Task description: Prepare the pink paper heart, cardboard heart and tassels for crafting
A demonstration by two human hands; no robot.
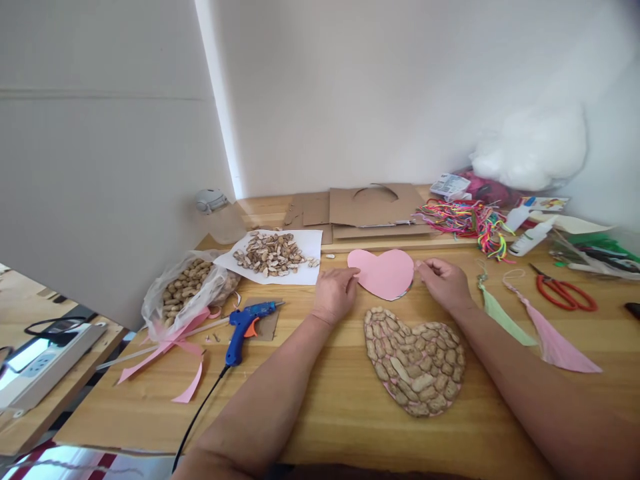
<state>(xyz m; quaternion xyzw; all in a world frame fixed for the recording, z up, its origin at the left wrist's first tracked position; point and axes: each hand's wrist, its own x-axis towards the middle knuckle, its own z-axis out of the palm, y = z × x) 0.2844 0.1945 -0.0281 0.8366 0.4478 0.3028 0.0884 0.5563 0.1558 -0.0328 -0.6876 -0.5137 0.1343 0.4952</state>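
Note:
A pink paper heart (383,272) lies between my two hands, close to the tabletop. My left hand (336,293) pinches its left edge, fingers curled together. On the other side, my right hand (444,283) has its fingertips closed at the right edge. A dark patterned strip shows under the heart's lower right rim. Nearer to me rests a larger heart covered with peanut shells (415,363), with bits of pink showing in the gaps. Neither hand touches it.
Left of my arm lie a blue glue gun (247,327), pink paper strips (187,343), a bag of peanuts (187,287) and loose shells (273,253) on white paper. Cardboard (375,210) is behind; colored cords (465,223), tassels (560,340) and red-handled scissors (565,293) sit right.

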